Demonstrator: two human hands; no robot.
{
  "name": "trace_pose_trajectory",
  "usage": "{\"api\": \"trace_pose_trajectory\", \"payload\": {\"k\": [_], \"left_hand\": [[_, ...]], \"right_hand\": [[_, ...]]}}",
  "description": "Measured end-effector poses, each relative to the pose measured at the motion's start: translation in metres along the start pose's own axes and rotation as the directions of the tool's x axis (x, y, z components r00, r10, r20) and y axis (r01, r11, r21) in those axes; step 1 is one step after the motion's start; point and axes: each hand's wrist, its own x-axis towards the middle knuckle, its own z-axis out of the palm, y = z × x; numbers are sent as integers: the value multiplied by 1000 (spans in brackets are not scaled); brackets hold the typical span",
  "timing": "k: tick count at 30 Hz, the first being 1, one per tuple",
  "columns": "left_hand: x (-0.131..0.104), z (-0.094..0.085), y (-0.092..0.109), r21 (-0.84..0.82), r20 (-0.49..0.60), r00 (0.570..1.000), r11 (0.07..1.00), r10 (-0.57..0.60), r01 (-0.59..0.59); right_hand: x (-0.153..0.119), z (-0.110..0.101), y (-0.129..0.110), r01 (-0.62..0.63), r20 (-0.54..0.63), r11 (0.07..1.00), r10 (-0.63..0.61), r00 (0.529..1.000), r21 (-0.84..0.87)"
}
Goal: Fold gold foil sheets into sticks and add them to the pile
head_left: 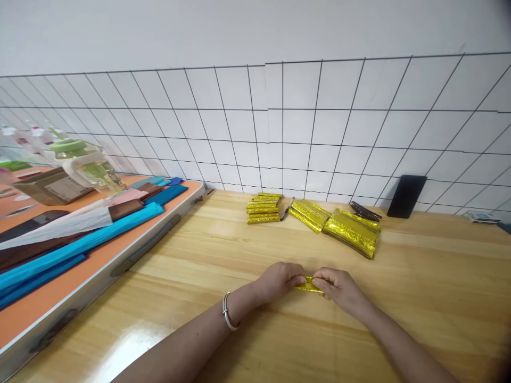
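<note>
Between my two hands is a narrow strip of gold foil (pixel 308 285), just above or on the wooden table. My left hand (pixel 280 281), with a silver bangle on its wrist, pinches the strip's left end. At the other end my right hand (pixel 334 287) grips it with thumb and fingers. Farther back lies a stack of narrow folded gold foil strips (pixel 263 208). To the right of that are a flat gold foil sheet (pixel 309 214) and a thicker pile of gold foil sheets (pixel 353 231).
A black phone-like slab (pixel 407 197) leans against the tiled wall, beside a dark hair clip-like item (pixel 365 211). A pen (pixel 286 208) lies among the foil. On the left, an orange-topped surface (pixel 131 236) carries rolled coloured sheets, a cardboard box (pixel 54 186) and a green-lidded bottle (pixel 85 159).
</note>
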Motion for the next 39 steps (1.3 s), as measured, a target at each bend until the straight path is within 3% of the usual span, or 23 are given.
{"api": "trace_pose_trajectory", "payload": {"k": [9, 24, 30, 35, 39], "left_hand": [[-23, -1, -8, 79, -39, 997, 995, -62, 65], [-28, -6, -11, -8, -27, 999, 1000, -22, 22], [-28, -5, -11, 29, -28, 1000, 999, -15, 15], [-29, -1, -2, 58, -1, 1000, 998, 9, -9], [-30, 7, 6, 51, 13, 999, 997, 51, -52]], "right_hand": [[-4, 1, -7, 1, 80, 999, 2, 997, -35], [-3, 2, -10, -49, 127, 998, 54, 990, -47], [-3, 1, -10, 61, 116, 969, -34, 993, -238], [-4, 9, -22, 252, 138, 854, -212, 967, -455], [-6, 17, -26, 274, 158, 786, -224, 962, -554]]}}
